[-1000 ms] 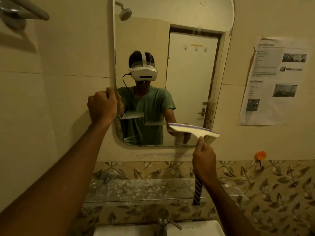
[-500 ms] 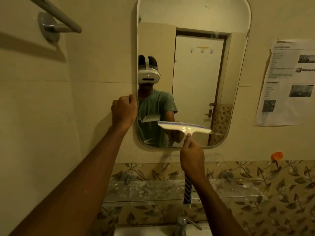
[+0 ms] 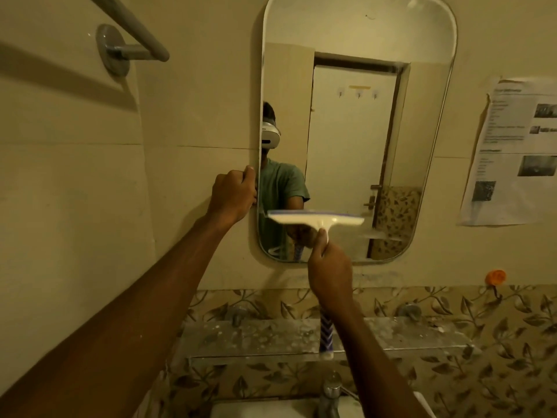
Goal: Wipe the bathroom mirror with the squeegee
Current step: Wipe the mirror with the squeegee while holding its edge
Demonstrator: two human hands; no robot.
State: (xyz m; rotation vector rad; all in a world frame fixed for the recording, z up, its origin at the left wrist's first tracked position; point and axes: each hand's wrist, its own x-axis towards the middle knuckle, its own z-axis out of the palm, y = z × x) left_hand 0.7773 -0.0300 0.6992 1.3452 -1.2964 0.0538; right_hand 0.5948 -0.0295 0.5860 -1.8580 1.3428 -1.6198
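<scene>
Hands: L point(image 3: 232, 196) clamps mirror point(image 3: 355, 86) edge, R point(image 3: 330, 268) grips squeegee point(image 3: 316, 219) w/ blade on glass.

Glass shelf point(image 3: 271, 339) fixed to the leaf-patterned wall tiles point(image 3: 497, 342) below the mirror point(image 3: 355, 40); its surface is spotted with white residue. No items discernible on it.

Right hand point(image 3: 330, 267) grips squeegee point(image 3: 316, 220) on mirror point(image 3: 355, 40); left hand point(image 3: 232, 194) clasps edge.

Upper mirror point(image 3: 358, 34) glass open above the squeegee point(image 3: 316, 220), left hand point(image 3: 232, 196) blocking the mirror's left edge, glass shelf point(image 3: 271, 339) jutting below, towel bar point(image 3: 132, 28) upper left, taped paper point(image 3: 512, 152) at right
</scene>
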